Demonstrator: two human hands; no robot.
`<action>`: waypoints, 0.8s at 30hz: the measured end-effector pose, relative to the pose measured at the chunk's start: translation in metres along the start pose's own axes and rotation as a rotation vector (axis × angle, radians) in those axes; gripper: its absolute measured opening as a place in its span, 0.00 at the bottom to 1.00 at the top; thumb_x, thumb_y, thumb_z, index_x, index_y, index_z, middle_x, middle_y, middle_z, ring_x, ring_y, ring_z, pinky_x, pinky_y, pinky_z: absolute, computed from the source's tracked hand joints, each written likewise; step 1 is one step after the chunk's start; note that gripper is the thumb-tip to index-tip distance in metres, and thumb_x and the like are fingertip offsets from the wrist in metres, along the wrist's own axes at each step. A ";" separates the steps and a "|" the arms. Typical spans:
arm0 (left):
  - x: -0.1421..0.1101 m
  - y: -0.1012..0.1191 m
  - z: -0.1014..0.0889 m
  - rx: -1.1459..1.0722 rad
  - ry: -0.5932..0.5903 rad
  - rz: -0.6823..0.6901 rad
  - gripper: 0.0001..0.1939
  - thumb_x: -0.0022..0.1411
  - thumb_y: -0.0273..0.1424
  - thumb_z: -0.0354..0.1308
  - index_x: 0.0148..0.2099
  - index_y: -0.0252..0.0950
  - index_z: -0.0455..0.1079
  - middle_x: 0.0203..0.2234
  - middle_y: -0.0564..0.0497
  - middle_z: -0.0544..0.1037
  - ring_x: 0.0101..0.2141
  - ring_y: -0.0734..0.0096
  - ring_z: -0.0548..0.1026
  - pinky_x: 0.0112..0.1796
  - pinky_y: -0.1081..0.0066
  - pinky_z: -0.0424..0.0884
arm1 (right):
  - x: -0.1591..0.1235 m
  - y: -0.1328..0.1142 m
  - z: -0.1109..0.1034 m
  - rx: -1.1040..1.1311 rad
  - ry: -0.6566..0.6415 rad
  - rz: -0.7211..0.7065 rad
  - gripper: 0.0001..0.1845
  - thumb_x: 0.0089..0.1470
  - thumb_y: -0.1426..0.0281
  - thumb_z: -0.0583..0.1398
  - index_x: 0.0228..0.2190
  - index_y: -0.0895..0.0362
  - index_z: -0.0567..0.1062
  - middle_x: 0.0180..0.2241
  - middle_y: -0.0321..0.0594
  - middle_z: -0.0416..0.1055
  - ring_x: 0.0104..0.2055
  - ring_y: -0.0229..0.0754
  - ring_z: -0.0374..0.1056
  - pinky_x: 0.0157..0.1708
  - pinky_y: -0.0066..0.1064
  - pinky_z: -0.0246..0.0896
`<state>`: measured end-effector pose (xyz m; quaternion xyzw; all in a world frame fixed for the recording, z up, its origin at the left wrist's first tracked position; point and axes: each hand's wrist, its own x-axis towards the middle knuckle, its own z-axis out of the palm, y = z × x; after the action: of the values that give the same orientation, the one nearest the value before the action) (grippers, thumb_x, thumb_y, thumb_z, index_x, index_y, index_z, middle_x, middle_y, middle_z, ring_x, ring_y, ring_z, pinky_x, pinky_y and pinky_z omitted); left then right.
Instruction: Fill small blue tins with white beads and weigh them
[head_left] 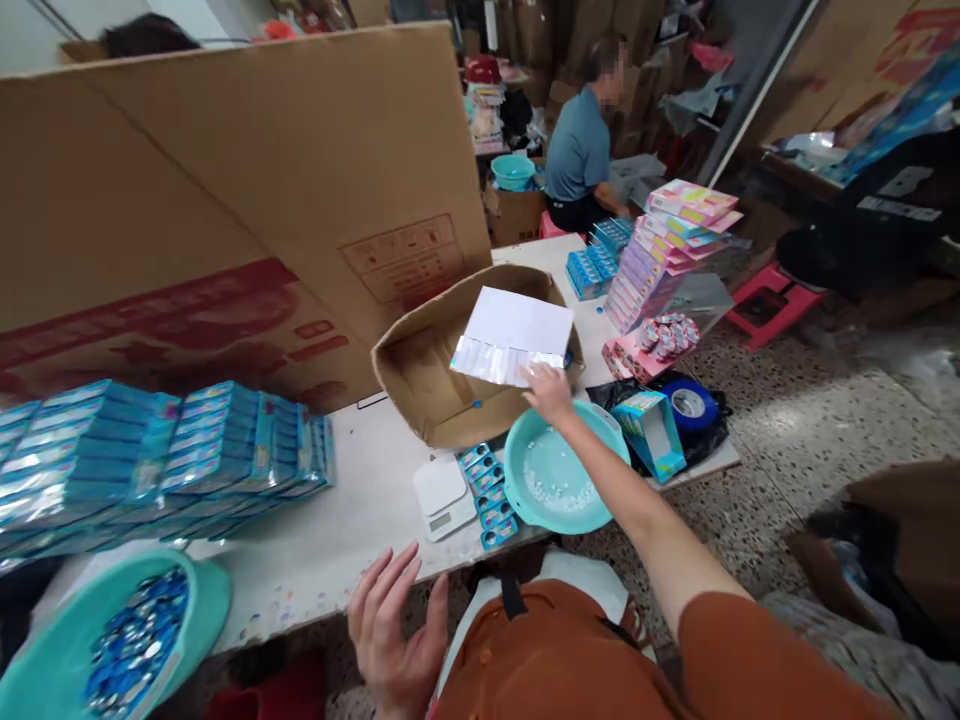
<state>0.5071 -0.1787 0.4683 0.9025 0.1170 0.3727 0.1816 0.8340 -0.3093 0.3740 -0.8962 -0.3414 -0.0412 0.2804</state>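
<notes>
My right hand reaches forward and grips the near edge of a white card with a silvery strip, holding it over an open cardboard box. Just below that arm a teal basin holds small white bits. My left hand hovers open, fingers spread, at the near edge of the white table, holding nothing. A small white scale and a row of blue packets lie between the two hands.
Stacks of blue boxes fill the left of the table, with a teal basin of blue pieces in front. A tall cardboard sheet stands behind. Pink boxes are stacked far right. Another person sits beyond the table.
</notes>
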 end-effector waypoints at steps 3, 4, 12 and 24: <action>-0.008 0.010 0.007 0.015 -0.108 -0.069 0.22 0.55 0.25 0.62 0.53 0.39 0.65 0.44 0.42 0.75 0.51 0.53 0.69 0.53 0.47 0.63 | -0.013 0.012 0.024 0.046 -0.096 -0.056 0.32 0.52 0.65 0.63 0.57 0.58 0.64 0.55 0.52 0.65 0.57 0.53 0.58 0.57 0.46 0.47; -0.010 0.011 0.010 0.005 -0.149 -0.084 0.21 0.56 0.25 0.61 0.52 0.38 0.66 0.44 0.42 0.74 0.52 0.53 0.68 0.53 0.47 0.62 | -0.024 0.015 0.027 0.084 -0.085 -0.059 0.30 0.53 0.63 0.62 0.56 0.58 0.65 0.54 0.51 0.66 0.55 0.51 0.60 0.56 0.44 0.49; -0.005 0.024 0.041 -0.171 -0.325 -0.028 0.15 0.58 0.24 0.58 0.48 0.40 0.69 0.43 0.46 0.75 0.50 0.57 0.70 0.52 0.52 0.65 | -0.137 0.075 -0.033 0.260 0.688 0.647 0.20 0.57 0.54 0.53 0.22 0.54 0.63 0.21 0.32 0.59 0.26 0.37 0.56 0.34 0.29 0.56; -0.009 0.048 0.055 -0.267 -0.427 -0.059 0.11 0.60 0.26 0.57 0.46 0.40 0.70 0.45 0.47 0.75 0.52 0.59 0.69 0.52 0.53 0.67 | -0.128 0.148 -0.051 0.223 0.499 1.064 0.19 0.45 0.53 0.62 0.25 0.55 0.65 0.21 0.30 0.61 0.26 0.36 0.58 0.30 0.27 0.53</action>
<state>0.5437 -0.2383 0.4464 0.9249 0.0520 0.1804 0.3307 0.8366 -0.5018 0.3130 -0.8725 0.2282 -0.0682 0.4267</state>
